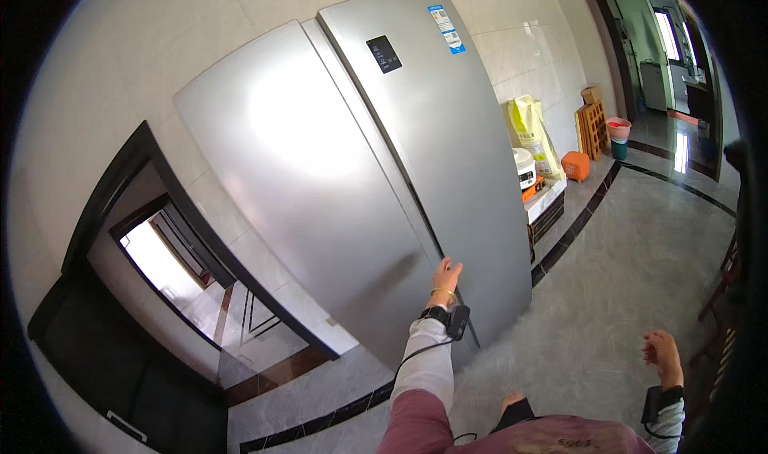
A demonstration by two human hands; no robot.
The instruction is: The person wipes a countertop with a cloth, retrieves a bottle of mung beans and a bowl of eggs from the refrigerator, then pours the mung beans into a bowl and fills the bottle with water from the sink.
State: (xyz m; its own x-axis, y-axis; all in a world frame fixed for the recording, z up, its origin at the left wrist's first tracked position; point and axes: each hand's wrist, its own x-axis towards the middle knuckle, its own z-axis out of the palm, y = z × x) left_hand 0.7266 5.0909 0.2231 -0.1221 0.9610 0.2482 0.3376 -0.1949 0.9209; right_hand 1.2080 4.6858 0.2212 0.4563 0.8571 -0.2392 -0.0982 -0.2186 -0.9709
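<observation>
A tall silver double-door refrigerator [324, 172] stands against the tiled wall in front of me. My left hand [445, 280] reaches forward to the dark seam between its two doors, low down, with the fingers bent at the edge. Whether the fingers grip the door edge or only touch it cannot be told. A bracelet and a black strapped device [458, 322] are on that wrist. Lower right, my right hand [662, 358] hangs over the floor, loosely curled and holding nothing. The right refrigerator door [414, 112] bears a dark control panel [384, 54] and a label [447, 29].
Right of the refrigerator, a white rice cooker [524, 167] and a yellow-green bag [531, 130] rest on a low stand. Beyond are an orange stool [575, 166], wooden lattice panels [593, 127] and stacked buckets [618, 139]. A dark-framed doorway [240, 262] opens on the left.
</observation>
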